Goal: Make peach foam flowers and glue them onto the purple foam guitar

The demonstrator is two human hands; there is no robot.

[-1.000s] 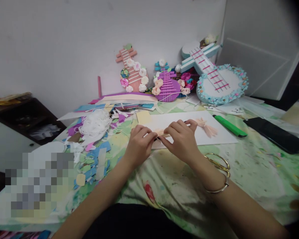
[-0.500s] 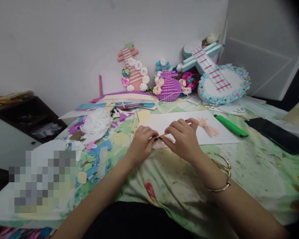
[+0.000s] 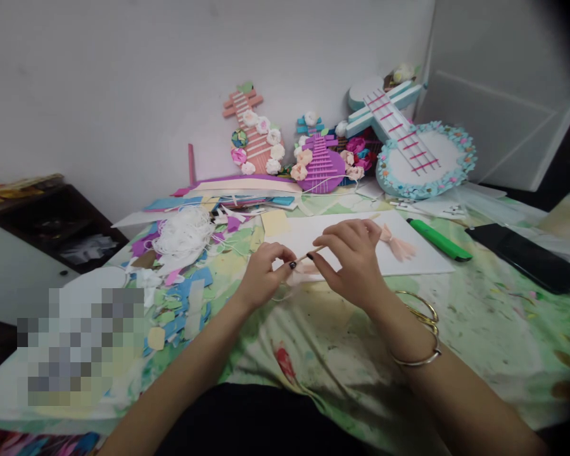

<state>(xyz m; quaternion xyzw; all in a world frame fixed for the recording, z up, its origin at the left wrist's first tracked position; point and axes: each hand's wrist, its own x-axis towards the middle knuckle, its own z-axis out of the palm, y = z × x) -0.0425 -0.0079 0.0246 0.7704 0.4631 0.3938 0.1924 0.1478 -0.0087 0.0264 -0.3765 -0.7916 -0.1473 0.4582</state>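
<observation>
A thin pale stick [image 3: 306, 256] slants up to the right, held between both hands. My left hand [image 3: 266, 273] pinches its near end between thumb and fingertips. My right hand [image 3: 350, 261] has its thumb against the stick and its fingers curled over it; the far end shows past the knuckles. Beneath the hands lies a white board [image 3: 427, 263], with a peach strip of paper [image 3: 308, 270] at its front edge. Right of my right hand, a peach paper tassel [image 3: 399, 244], bound near its top, rests on the board. A thin white thread trails below my left hand.
A green box cutter [image 3: 439, 239] and a black phone [image 3: 527, 256] lie at the right. Gold-handled scissors [image 3: 417, 305] sit beside my right forearm. White string [image 3: 184, 233] and paper scraps [image 3: 175, 316] cover the left. Decorated model instruments [image 3: 323, 161] lean against the wall.
The stick has tilted more steeply, and its far end now shows beyond my right hand. My left hand has shifted slightly left, uncovering more of the peach strip.
</observation>
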